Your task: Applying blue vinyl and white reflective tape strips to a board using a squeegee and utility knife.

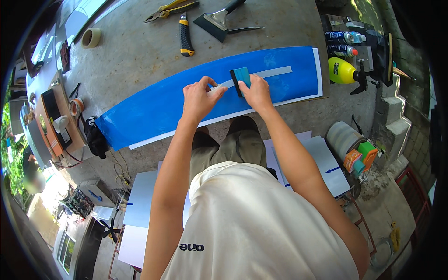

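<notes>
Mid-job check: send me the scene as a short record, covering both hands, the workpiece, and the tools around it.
Left hand: pinching the pale strip near its left end
Right hand: holding a small blue squeegee over the strip
Workpiece: long blue sheet on the table, strip lying across it
Tools beyond sheet: pliers, black-and-yellow knife, black-handled scraper
Far left: tape roll
Right, past table edge: yellow spray bottle
</notes>
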`<action>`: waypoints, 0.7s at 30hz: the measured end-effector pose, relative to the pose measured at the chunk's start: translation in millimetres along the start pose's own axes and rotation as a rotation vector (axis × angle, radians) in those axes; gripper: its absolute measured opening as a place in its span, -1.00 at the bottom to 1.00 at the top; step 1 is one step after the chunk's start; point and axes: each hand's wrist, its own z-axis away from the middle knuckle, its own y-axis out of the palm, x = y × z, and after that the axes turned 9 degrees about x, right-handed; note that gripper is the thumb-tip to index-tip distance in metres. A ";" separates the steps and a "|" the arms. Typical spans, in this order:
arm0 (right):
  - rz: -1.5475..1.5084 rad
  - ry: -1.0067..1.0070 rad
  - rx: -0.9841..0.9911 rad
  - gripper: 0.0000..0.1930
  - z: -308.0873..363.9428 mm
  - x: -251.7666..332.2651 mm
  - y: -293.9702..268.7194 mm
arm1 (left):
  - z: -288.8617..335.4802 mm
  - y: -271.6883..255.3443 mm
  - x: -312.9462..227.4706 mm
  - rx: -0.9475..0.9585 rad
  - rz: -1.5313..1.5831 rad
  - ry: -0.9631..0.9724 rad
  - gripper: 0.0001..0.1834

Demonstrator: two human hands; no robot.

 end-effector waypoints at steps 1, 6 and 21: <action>0.034 -0.063 -0.087 -0.70 -1.1 -4.2 1.9 | 0.0 -9.6 -4.2 0.117 0.033 -0.024 -0.48; 0.000 0.023 0.029 -0.72 1.1 3.0 -5.4 | 17.0 -40.1 8.3 0.233 0.055 -0.013 -0.51; -0.009 0.052 0.027 -0.66 1.4 7.6 -2.5 | 59.9 -73.5 67.9 0.169 -0.219 0.032 -0.63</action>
